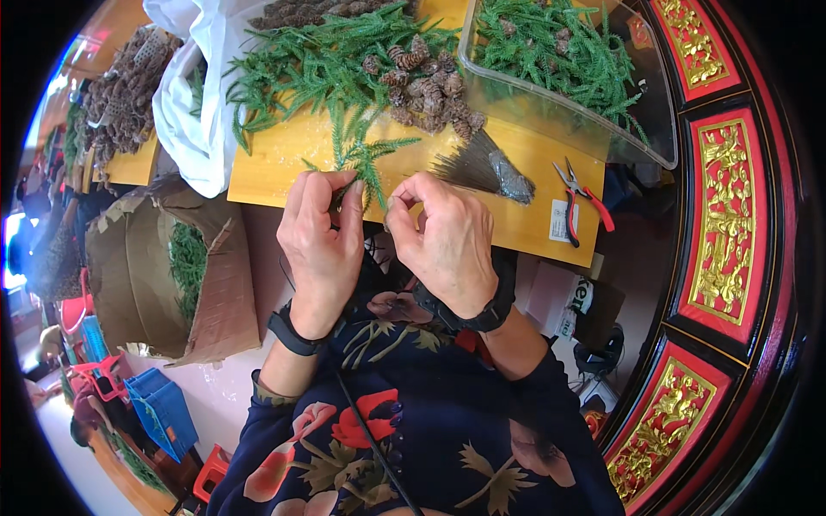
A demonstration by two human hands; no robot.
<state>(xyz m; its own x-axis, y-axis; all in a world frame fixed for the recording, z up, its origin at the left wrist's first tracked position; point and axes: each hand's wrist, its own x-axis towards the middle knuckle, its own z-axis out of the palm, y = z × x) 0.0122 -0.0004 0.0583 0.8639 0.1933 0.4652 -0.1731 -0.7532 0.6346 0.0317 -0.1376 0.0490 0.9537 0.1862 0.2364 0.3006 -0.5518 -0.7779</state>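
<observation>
Fingers of both hands, left hand [323, 245] and right hand [443, 245], pinch the green sprig [366, 163], which runs up-frame from the fingertips at centre

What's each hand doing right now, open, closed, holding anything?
Left hand: closed, fingers pinching the green sprig.
Right hand: closed, fingers pinched together beside the sprig; what they grip cannot be told.

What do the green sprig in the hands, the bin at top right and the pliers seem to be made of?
Green sprig: likely artificial plastic foliage, uniform stiff needles. Bin: clear glossy plastic, contents show through. Pliers: grey metal jaws, red handles, probably plastic-coated.
</observation>
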